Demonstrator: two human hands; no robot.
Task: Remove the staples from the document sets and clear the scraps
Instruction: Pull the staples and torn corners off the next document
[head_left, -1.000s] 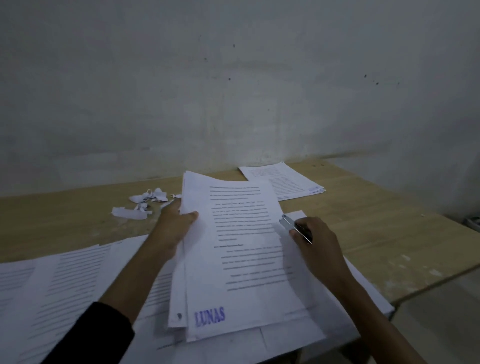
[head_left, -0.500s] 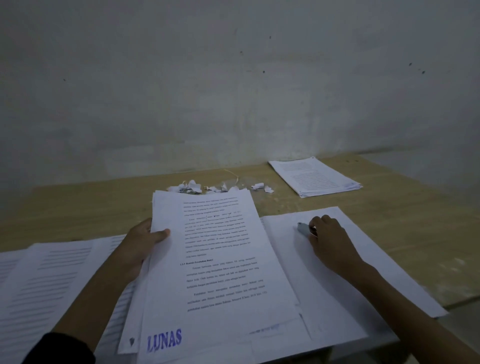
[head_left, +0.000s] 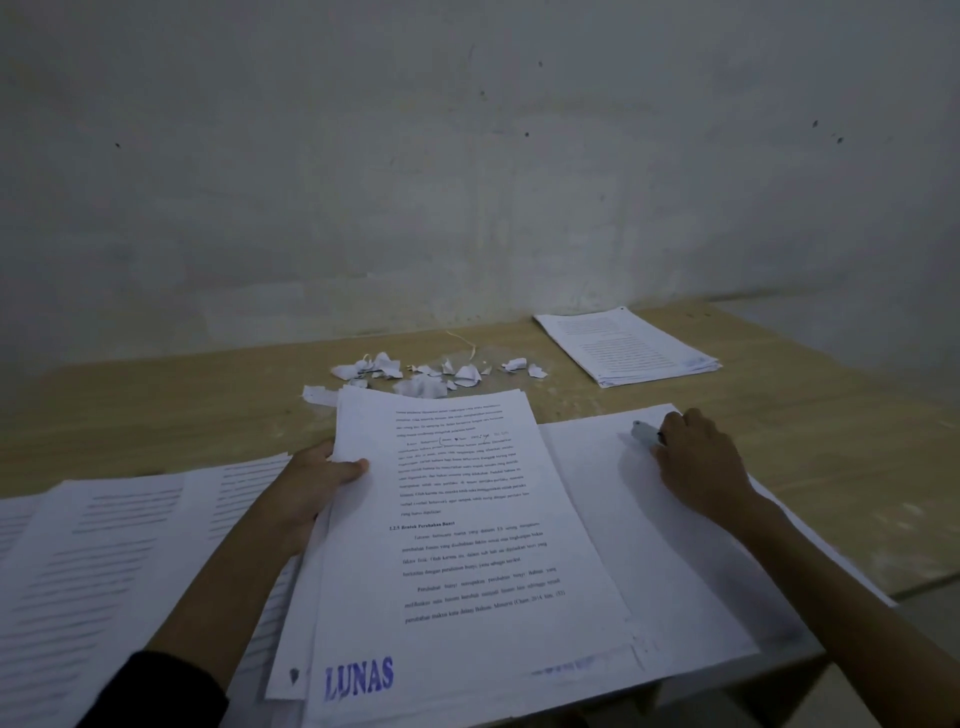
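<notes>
White set, black print in lines, blue "LUNAS" stamp at near corner. Plain white sheet right of it. White papers at left, blurred grey text lines. White stack far right, faint grey lines. White scraps; pale yellow strand behind. Light grey tool, dark at rear end. Light tan wood table, pale smears. Dull grey-white wall, few dark specks. Black sleeve.

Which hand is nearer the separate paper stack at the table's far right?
Right. The right hand, holding a small tool, rests on a blank sheet just in front of the paper stack; the left hand grips the stamped document set by its left edge, farther away.
</notes>
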